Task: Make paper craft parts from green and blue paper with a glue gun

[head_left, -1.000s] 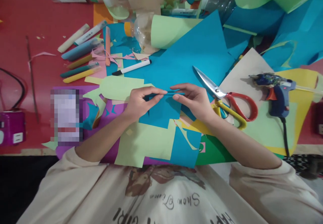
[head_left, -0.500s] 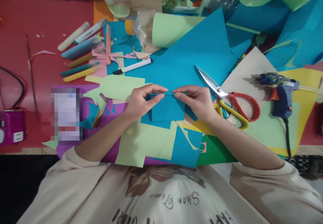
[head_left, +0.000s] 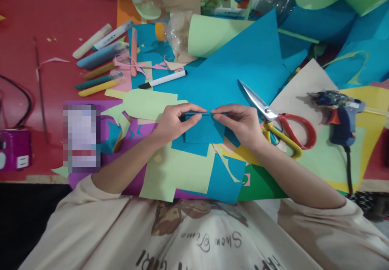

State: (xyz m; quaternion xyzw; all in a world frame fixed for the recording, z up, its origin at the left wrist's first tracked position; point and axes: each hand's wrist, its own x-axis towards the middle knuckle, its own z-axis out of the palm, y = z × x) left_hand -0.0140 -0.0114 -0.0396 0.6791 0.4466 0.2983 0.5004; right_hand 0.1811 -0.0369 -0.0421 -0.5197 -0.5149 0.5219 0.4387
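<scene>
Both hands pinch the far edge of a small blue piece of paper (head_left: 204,131), which has a narrow strip rolled or folded along that edge. My left hand (head_left: 176,121) is closed on the left part of the strip, thumb below and fingers above. From the other side my right hand (head_left: 243,122) grips it the same way, fingertips close to the left ones. The paper's near part hangs flat over other blue and light green sheets (head_left: 179,168). Just right of my right hand lie scissors (head_left: 269,114) with red and yellow handles, blades partly apart.
A blue glue gun (head_left: 343,120) rests at the right, its cord running to the table edge. Several markers (head_left: 100,55) and a white pen (head_left: 165,79) lie at the left. A wrapped plastic bottle (head_left: 176,33) lies behind. A blurred phone (head_left: 82,136) sits at left.
The whole view has shifted slightly, so things appear a little further right. Both hands keep their pinch on the blue paper's edge, with hardly any visible change.
</scene>
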